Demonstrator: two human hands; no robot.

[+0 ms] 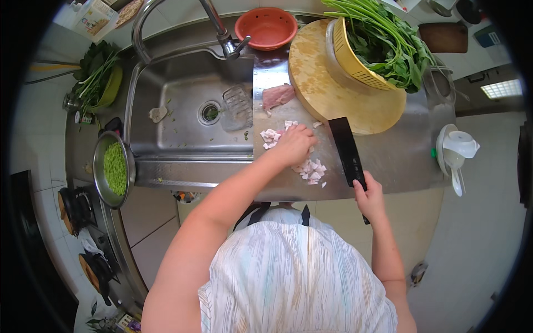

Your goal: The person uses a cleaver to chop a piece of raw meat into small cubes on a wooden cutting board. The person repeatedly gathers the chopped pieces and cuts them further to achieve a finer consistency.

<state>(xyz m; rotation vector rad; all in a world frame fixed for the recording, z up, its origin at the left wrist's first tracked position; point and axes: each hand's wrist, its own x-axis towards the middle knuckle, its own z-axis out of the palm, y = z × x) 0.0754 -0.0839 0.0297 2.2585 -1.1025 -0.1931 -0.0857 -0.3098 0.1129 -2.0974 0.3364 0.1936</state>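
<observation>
My right hand (370,195) grips the handle of a black cleaver (344,145), its broad blade pointing away from me over the steel work surface (395,166). My left hand (295,145) lies over diced pale fatty meat (270,137), fingers curled down; whether it pinches any pieces is hidden. Nearer to me, below that hand, is another heap of diced pieces (311,170). Beyond it rests an uncut slab of pink meat (278,96), close to the round wooden chopping board (308,54).
A yellow basket of leafy greens (354,62) leans on the chopping board. To the left are a steel sink (183,129) with a faucet (227,41), and a metal bowl of chopped green vegetable (114,168). A red plastic basin (266,29) stands behind. White utensils (456,150) sit at the right edge.
</observation>
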